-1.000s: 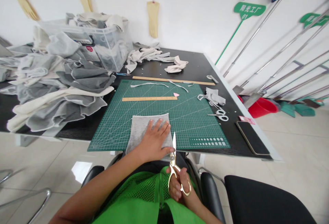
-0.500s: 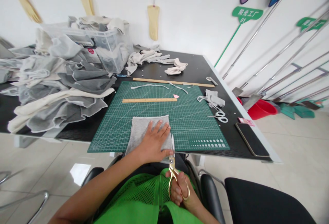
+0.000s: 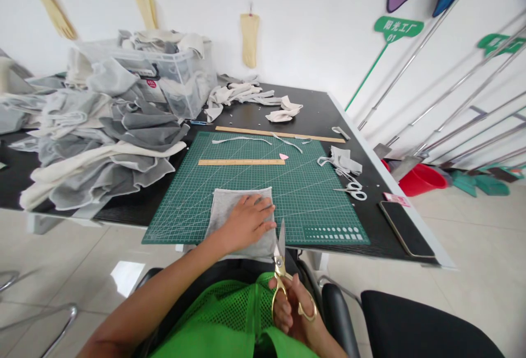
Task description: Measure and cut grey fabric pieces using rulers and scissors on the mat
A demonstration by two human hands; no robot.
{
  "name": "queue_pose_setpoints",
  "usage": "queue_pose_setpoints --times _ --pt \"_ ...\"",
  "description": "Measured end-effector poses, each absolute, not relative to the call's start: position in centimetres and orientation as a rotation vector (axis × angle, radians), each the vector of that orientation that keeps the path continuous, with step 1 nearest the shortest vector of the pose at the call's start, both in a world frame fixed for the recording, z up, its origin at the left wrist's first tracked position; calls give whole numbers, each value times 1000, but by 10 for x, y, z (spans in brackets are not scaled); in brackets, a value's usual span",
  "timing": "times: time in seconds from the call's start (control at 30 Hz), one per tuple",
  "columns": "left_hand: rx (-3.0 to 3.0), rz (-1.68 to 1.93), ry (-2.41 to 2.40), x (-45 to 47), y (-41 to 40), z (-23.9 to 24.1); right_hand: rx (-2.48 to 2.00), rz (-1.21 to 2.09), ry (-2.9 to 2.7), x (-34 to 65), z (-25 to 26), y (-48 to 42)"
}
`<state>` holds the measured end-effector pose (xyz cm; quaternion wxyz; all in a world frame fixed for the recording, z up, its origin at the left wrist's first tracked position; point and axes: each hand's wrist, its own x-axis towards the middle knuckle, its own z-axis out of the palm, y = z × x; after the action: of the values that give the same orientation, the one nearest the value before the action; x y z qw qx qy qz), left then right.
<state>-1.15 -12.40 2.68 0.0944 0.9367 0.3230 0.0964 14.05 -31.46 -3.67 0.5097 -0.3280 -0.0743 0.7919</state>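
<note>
A light grey piece of cloth (image 3: 225,204) lies at the front edge of the green cutting mat (image 3: 176,204), its near end reaching over the edge. My left hand (image 3: 249,225) rests flat on it, fingers stretched towards its right side. In my right hand (image 3: 303,310) are gold-handled scissors (image 3: 280,263), fingers through the loops. Their blades stand apart in a V pointing away from me, at the cloth's right edge. I cannot tell whether a layer of cloth lies between them.
A wooden ruler (image 3: 242,162) and pink tailor's chalk (image 3: 283,156) lie on the mat. To the right are white-handled scissors (image 3: 355,190), grey scraps (image 3: 345,159) and a phone (image 3: 406,228). Heaped cloth (image 3: 135,128) and a clear plastic box (image 3: 183,81) fill the left.
The gold scissors' blades have gone from closed to apart, and my right hand has spread with the handles. My left hand's fingers have drawn closer together and turned slightly rightwards on the cloth.
</note>
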Motion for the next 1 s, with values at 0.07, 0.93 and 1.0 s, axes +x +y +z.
queue_pose_setpoints --times 0.07,0.93,1.0 --pt "2808 306 961 -12 -120 22 -741 1917 -159 141 -36 -315" --pt "2869 316 980 -13 -123 15 -774 1771 -134 127 -25 -284" --pt "2866 306 978 -13 -127 15 -781 1784 -150 129 -27 -291"
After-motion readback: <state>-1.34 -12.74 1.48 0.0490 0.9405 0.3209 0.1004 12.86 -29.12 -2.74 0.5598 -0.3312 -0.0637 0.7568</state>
